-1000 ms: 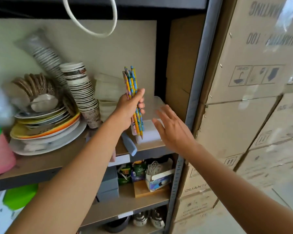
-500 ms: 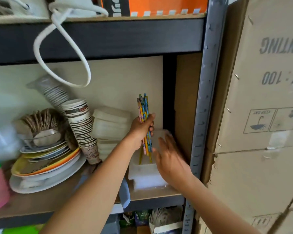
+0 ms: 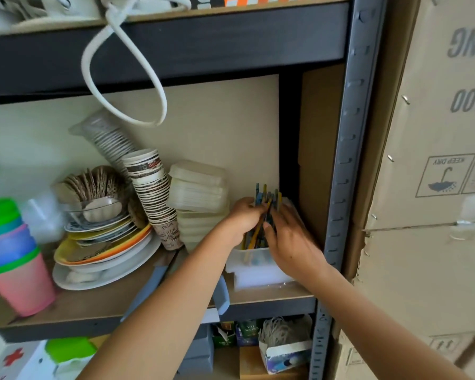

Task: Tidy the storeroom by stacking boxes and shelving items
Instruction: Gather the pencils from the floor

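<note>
A bundle of coloured pencils (image 3: 266,195) stands upright in a clear plastic container (image 3: 254,260) at the right end of the wooden shelf (image 3: 93,303). My left hand (image 3: 243,219) grips the bundle from the left, with the pencil tips down inside the container. On the bundle's right side, my right hand (image 3: 290,241) lies with straight fingers against the pencils and the container's rim. The lower half of the pencils is partly hidden by both hands.
Left of the container stand stacked plastic lids (image 3: 200,193), leaning paper cups (image 3: 152,193), piled plates (image 3: 107,253) and coloured plastic cups (image 3: 11,259). A white cord loop (image 3: 124,78) hangs from above. The grey shelf upright (image 3: 346,160) and cardboard boxes (image 3: 436,174) close off the right.
My left hand has lowered the pencils from above the shelf into the container. My right hand has moved in from the right to the pencils. The camera has come closer.
</note>
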`<state>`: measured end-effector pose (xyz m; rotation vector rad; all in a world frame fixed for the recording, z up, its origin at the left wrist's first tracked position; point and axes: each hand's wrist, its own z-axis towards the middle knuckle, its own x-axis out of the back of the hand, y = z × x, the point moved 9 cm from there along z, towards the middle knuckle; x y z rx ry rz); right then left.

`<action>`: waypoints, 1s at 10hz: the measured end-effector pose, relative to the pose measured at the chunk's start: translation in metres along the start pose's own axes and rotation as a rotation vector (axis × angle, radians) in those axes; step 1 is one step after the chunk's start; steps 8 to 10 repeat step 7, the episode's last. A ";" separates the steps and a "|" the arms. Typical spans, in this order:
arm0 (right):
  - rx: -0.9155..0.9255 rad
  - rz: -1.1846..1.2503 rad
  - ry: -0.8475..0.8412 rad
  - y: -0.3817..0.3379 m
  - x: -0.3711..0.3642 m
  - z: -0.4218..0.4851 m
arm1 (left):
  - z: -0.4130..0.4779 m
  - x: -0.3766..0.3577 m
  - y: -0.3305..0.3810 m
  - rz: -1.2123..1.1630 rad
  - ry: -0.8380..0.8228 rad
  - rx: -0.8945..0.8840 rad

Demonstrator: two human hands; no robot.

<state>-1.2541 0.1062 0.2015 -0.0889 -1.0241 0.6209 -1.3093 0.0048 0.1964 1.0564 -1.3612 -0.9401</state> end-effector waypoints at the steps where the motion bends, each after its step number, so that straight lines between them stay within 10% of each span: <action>1: -0.016 -0.009 -0.013 0.002 -0.004 0.000 | -0.005 0.006 0.006 0.081 -0.003 -0.052; 10: 0.003 -0.201 -0.135 -0.024 0.008 -0.004 | -0.056 0.042 0.015 -0.005 -0.019 -0.192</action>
